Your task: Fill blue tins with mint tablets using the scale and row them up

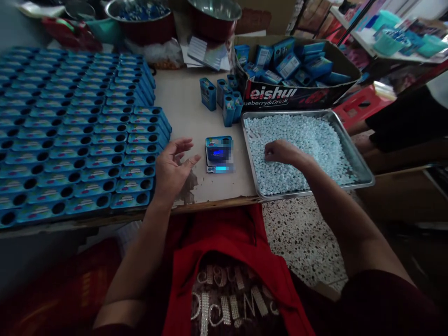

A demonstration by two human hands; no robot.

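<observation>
- Blue box (213, 143) sits on the table (224, 189), right of the left hand (175, 165), left of the right hand (283, 153); left is nearer.
- Box's top edge runs left-right; near side partly pixelated, so long axis unclear.
- Left hand: empty, thumb and fingers apart, small gap between thumb tip and box.
- Right hand: down at the pale pellets (308, 130), near left side of metal tray (354, 156); fingers bunched, cannot tell if closed on any.
- Bare table between box and tray's left rim, and on the near side up to the table edge.
- Rows of blue boxes (84, 140) limit left hand's room leftward; standing boxes (228, 112) farther off, beyond the box.
- Floor (297, 238) shows past tray's near rim.
</observation>
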